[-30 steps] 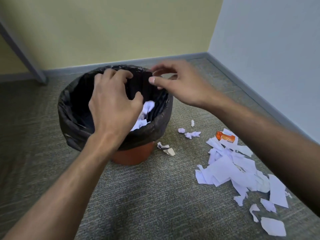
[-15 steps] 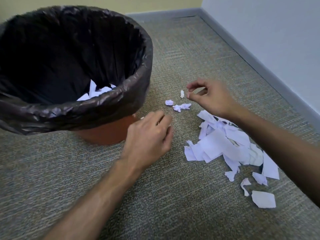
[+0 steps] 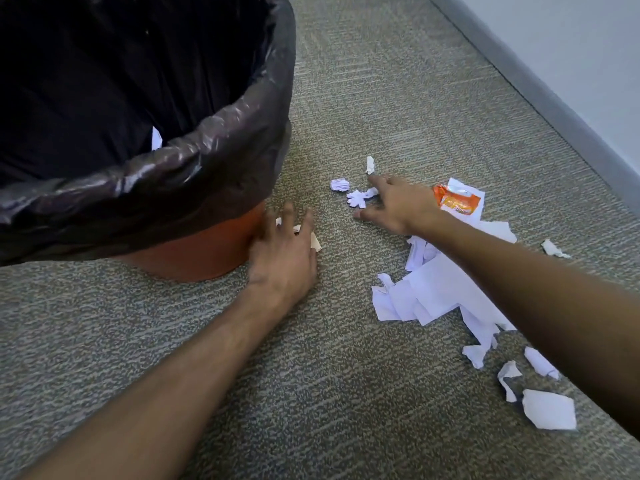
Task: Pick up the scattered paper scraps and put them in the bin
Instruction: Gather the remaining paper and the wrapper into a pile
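Nearest to us, on the grey-brown flecked carpet point(image 3: 242, 393), we are leaving a loose trail of torn white paper scraps point(image 3: 549, 408) untouched, and just beyond them a larger heap of flat white paper pieces point(image 3: 433, 292) is lying partly under our right forearm. Farther out, our left hand point(image 3: 282, 252) is pressing down with spread fingers on a small crumpled cream scrap point(image 3: 315, 241) right against the foot of the orange plastic bin with its black liner bag point(image 3: 221, 140); whether we are already pinching it, we cannot tell. Our right hand point(image 3: 394, 206) is reaching flat, fingers straight and holding nothing, toward three tiny crumpled white bits point(image 3: 356, 197). Behind that hand an orange snack wrapper point(image 3: 457, 202) is resting on paper.

We are judging the job as barely under way: a sliver of white is showing inside the bin, yet most scraps are still on the floor.

Compared with half a second ago, we are leaning lower and closer, our right hand's pinch has opened out, and our left hand has flattened from a loose curl.
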`<state>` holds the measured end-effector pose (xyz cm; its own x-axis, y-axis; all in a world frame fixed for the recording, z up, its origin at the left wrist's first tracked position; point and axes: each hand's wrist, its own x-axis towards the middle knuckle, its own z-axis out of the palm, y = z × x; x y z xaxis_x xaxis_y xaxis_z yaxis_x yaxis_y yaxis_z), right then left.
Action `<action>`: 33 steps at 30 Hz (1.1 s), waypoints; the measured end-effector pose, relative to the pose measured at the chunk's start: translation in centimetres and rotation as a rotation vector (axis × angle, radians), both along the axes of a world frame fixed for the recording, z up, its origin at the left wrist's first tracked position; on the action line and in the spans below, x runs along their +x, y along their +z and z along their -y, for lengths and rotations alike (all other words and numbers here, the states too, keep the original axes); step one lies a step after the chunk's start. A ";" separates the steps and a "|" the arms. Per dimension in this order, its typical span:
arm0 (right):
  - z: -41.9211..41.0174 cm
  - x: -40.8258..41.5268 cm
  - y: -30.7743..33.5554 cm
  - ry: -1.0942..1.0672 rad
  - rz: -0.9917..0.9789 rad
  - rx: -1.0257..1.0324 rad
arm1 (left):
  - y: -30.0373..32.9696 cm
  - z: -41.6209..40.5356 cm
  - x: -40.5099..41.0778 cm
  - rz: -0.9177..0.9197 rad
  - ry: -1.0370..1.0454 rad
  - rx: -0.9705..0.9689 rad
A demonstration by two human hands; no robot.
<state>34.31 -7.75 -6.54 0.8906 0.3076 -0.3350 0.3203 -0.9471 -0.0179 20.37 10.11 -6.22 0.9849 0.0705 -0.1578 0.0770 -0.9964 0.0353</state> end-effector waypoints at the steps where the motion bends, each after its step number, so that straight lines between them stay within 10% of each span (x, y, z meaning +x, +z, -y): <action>1: -0.3 0.1 -0.3 0.027 0.008 -0.010 | -0.2 -0.1 0.1 -0.023 0.006 -0.004; 13: -4.9 0.2 -1.1 0.178 0.165 0.173 | -0.7 -0.3 1.1 -0.011 -0.076 -0.093; 24: -1.5 -1.2 1.9 -0.107 0.171 0.614 | 1.4 -0.5 0.8 0.037 -0.102 -0.170; 33: 1.1 -2.8 11.4 -0.165 0.196 1.016 | 11.0 4.1 -1.3 0.377 -0.179 -0.245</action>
<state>31.50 -8.81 4.85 0.9579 0.2332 0.1675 0.2716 -0.5473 -0.7916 19.10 6.00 4.78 0.9699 -0.1001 0.2219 -0.1584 -0.9516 0.2633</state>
